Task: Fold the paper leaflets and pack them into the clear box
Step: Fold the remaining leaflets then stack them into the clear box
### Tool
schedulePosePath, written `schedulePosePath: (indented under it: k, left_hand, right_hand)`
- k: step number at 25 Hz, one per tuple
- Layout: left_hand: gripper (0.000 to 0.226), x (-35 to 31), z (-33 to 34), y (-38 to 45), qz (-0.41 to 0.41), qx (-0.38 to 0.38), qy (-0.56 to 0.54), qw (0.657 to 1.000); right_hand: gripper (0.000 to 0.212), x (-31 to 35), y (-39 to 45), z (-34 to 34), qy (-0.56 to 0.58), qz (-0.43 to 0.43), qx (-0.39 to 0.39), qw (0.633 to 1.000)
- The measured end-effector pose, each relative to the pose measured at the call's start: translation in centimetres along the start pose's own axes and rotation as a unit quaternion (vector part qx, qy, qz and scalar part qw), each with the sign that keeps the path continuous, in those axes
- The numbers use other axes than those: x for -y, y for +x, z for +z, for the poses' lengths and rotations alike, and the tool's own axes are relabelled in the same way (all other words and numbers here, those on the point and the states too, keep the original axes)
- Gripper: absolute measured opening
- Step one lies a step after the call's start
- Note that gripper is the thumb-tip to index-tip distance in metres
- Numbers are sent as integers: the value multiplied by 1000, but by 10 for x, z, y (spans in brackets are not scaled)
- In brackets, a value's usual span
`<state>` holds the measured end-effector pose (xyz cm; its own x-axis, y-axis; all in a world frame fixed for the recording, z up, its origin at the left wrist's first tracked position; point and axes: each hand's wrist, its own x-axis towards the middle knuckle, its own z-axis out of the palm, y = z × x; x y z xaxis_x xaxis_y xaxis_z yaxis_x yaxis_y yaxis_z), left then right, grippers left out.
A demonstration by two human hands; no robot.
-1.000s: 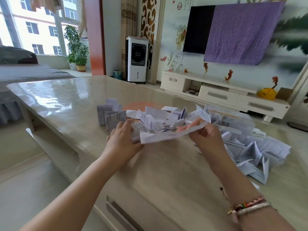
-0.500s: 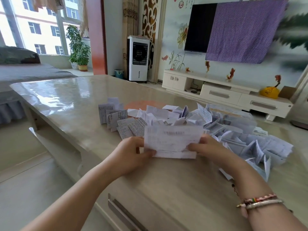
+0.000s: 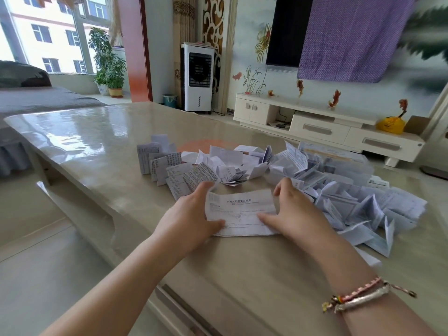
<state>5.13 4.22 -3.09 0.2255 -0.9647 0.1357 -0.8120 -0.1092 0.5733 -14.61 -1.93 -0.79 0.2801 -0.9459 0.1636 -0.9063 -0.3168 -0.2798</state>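
A white printed leaflet (image 3: 240, 210) lies on the beige table (image 3: 101, 146), its far part bent over toward me. My left hand (image 3: 191, 214) holds its left end, thumb on the near edge and fingers curled over the far edge. My right hand (image 3: 294, 209) holds the right end the same way. A heap of loose and folded leaflets (image 3: 358, 204) spreads behind and to the right. Folded leaflets (image 3: 164, 163) stand in a row at the back left. The clear box (image 3: 337, 157) sits behind the heap, partly hidden by paper.
The table's near edge with a drawer handle (image 3: 184, 309) runs below my arms. Beyond the table stand a white air cooler (image 3: 197, 76), a low TV cabinet (image 3: 324, 128) and a potted plant (image 3: 109, 66).
I lifted one leaflet from the heap, brought it toward me and lowered it onto the table. Both hands now hold its ends down low, with the far part bent over.
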Motion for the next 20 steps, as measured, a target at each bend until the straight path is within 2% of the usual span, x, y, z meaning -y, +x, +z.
schedulePosePath:
  k: [3,5,6,8,10,15,20]
  left_hand:
    - [48,0,-5,-4,77,-22,82,993]
    - [40,1,-4,-6,159,-7,110,981]
    - [44,2,-3,-6,186,16,113,976]
    - [72,3,0,-6,200,67,117,970]
    - [85,5,2,-6,202,68,125,969]
    - [82,6,-1,-7,242,24,148,959]
    - [73,3,-2,-9,243,32,160,956]
  right_hand:
    - [45,4,-2,-3,14,-76,-16,997]
    - [38,6,-5,-5,75,-141,44,986]
    - [38,6,-7,-5,96,-163,87,978]
    - [43,5,-11,-10,112,-179,145,967]
    - [47,3,-13,-16,95,-175,153,968]
    - [49,6,-17,-19,-22,-178,129,975]
    - [55,-1,-11,-18,6,-163,143,976]
